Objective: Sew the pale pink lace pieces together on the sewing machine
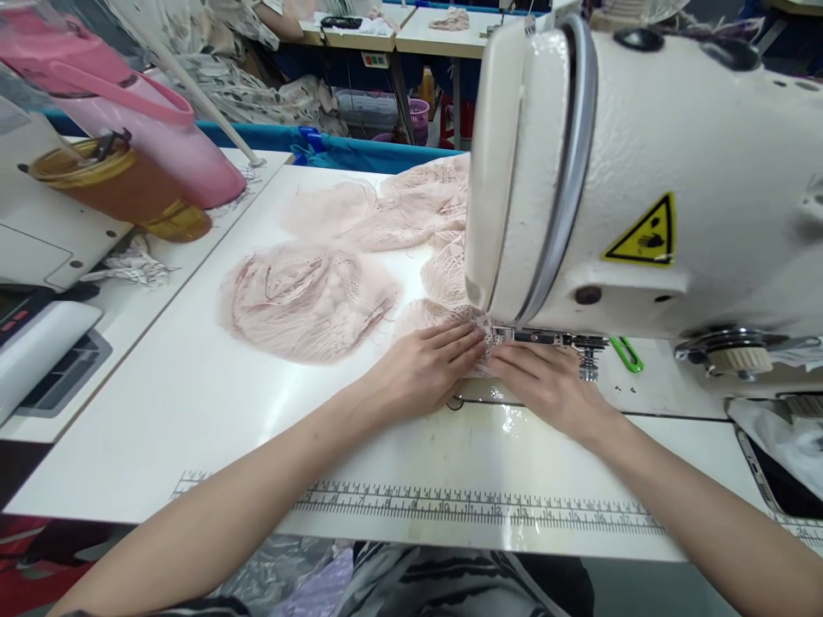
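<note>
A pale pink lace piece (447, 276) lies under the head of a white sewing machine (643, 154). My left hand (438, 360) rests flat on the lace just left of the needle area, its fingers stretched out. On the other side, my right hand (546, 381) lies on the lace edge with extended fingers, partly behind the machine's metal parts. The needle itself is hidden. More pink lace (411, 210) trails away behind, and a separate rounded lace cup piece (309, 300) lies to the left on the table.
A ruler strip (469, 506) runs along the table's front edge. Left stand a pink bottle (154, 128) and an amber cup (129, 193). A green thread snipper (627, 354) and a phone (781, 471) lie to the right. Another person's arm (279, 19) shows at the back.
</note>
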`<state>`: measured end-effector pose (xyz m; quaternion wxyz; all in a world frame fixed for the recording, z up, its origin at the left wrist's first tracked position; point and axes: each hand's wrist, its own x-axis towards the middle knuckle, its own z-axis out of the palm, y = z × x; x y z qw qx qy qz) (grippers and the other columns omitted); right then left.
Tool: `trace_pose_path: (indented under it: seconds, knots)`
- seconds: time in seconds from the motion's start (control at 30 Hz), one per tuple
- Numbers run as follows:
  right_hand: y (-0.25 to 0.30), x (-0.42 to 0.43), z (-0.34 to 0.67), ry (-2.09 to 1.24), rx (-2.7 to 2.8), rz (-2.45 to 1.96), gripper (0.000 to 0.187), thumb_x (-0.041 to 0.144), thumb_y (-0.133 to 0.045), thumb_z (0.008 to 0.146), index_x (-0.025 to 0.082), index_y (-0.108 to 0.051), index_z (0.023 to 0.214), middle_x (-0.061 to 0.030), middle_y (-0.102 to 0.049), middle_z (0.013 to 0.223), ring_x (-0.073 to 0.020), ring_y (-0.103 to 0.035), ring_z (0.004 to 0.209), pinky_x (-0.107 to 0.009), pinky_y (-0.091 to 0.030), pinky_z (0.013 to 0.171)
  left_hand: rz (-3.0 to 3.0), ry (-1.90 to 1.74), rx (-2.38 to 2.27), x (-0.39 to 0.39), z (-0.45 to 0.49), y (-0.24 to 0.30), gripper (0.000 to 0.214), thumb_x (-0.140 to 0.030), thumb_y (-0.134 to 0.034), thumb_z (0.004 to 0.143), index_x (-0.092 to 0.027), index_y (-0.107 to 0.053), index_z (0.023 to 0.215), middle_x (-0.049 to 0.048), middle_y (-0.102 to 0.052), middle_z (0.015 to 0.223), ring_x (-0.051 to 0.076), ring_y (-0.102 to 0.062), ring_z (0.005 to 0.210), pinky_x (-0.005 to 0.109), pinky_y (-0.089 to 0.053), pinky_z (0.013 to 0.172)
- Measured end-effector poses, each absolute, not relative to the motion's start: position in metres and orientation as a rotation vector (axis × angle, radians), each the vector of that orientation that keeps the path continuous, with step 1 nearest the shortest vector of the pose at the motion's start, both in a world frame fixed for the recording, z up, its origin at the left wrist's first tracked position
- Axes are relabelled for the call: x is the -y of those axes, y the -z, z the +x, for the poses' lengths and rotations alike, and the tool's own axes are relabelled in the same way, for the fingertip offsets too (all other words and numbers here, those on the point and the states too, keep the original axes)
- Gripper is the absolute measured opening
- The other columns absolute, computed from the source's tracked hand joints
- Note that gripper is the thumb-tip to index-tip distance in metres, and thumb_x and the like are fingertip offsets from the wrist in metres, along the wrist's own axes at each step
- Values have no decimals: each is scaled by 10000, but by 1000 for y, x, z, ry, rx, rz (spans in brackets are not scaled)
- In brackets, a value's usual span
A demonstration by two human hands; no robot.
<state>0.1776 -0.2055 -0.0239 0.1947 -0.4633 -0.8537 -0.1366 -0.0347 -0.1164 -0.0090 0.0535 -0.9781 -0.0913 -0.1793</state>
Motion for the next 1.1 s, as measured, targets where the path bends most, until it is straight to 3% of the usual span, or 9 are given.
trace_pose_path:
  seconds: [0.13,0.3,0.43,0.8,1.1]
  knots:
    - [24,204,174,302,2328,-1296,190,121,-525,899,202,-656,1009,0,-704,1007,-117,-616,916,-247,-487,783,-2974,535,301,119,-36,10,354,-188,-415,952,-50,-607,1217,151,-622,1254,243,-593,1191,390,-508,1017]
    - [24,205,173,240,2319,-1272,234,111,-510,901,235,-681,1001,1,-705,942,-127,-612,911,-253,-485,745,-3008,534,314,118,-37,10,356,-207,-416,952,-61,-601,1218,158,-616,1264,247,-588,1199,404,-514,1008]
    - [24,205,172,268,2282,-1242,208,79,-536,877,202,-679,964,7,-710,926,-119,-623,912,-242,-492,754,-3017,547,316,119,-36,10,356,-199,-420,935,-60,-607,1205,160,-622,1256,257,-598,1184,416,-517,1004]
    - [23,209,180,249,2352,-1341,224,130,-504,905,226,-689,986,-13,-700,960,-130,-615,917,-256,-470,797,-2924,552,416,131,-30,14,368,-246,-443,927,-43,-621,1176,168,-642,1221,269,-623,1141,409,-527,980]
    - [32,209,189,225,2368,-1331,286,156,-490,916,260,-643,1135,-16,-683,1110,-155,-623,1002,-301,-522,814,-2856,557,468,138,-26,14,367,-260,-425,951,-37,-636,1152,179,-651,1199,269,-653,1089,396,-561,917]
